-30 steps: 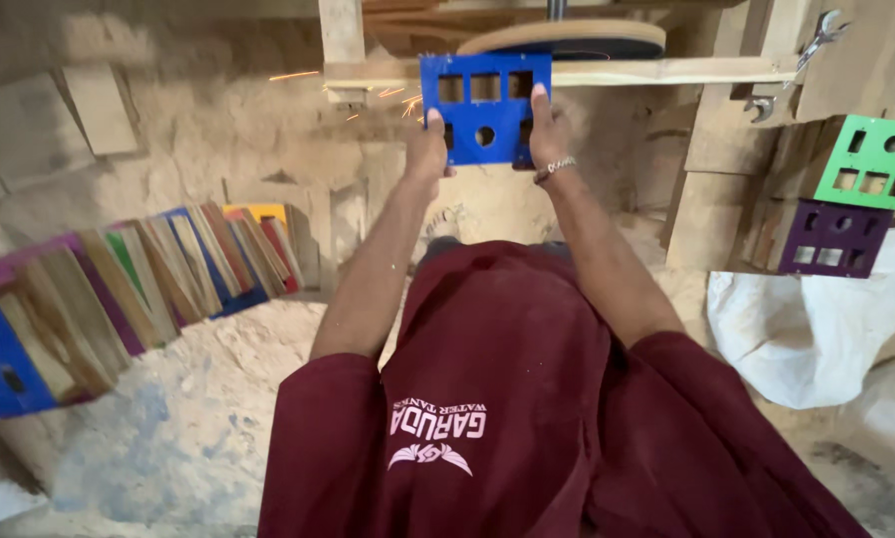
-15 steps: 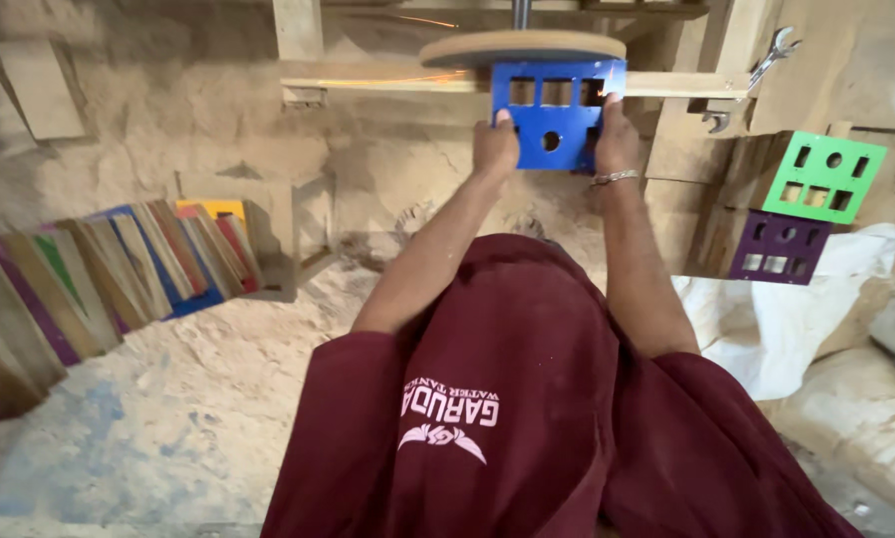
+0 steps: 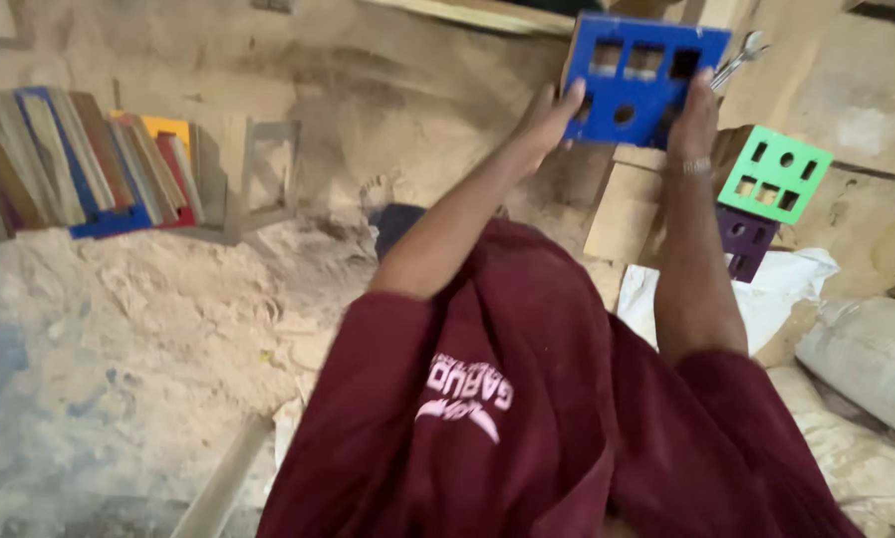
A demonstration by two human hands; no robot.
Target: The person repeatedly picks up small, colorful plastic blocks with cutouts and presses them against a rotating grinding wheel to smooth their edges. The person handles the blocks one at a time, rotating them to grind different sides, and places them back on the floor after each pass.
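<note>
I hold a blue wooden panel [image 3: 639, 82] with square and round cut-outs up in front of me, tilted slightly. My left hand [image 3: 544, 118] grips its left edge and my right hand [image 3: 693, 118] grips its right edge; a thin bracelet circles the right wrist. My maroon shirt fills the lower middle of the view.
A green cut-out cube [image 3: 774, 173] sits on a purple one [image 3: 745, 242] at the right, above white sacks [image 3: 856, 339]. Several coloured boards [image 3: 79, 164] lean in a row at the left. Sawdust [image 3: 148, 329] covers the floor. Bare wooden boards [image 3: 622, 209] stand behind the panel.
The view has swung right and down, so the sanding disc and wooden frame above have left the picture. Both hands have kept their grip on the blue panel, now drawn away from the disc.
</note>
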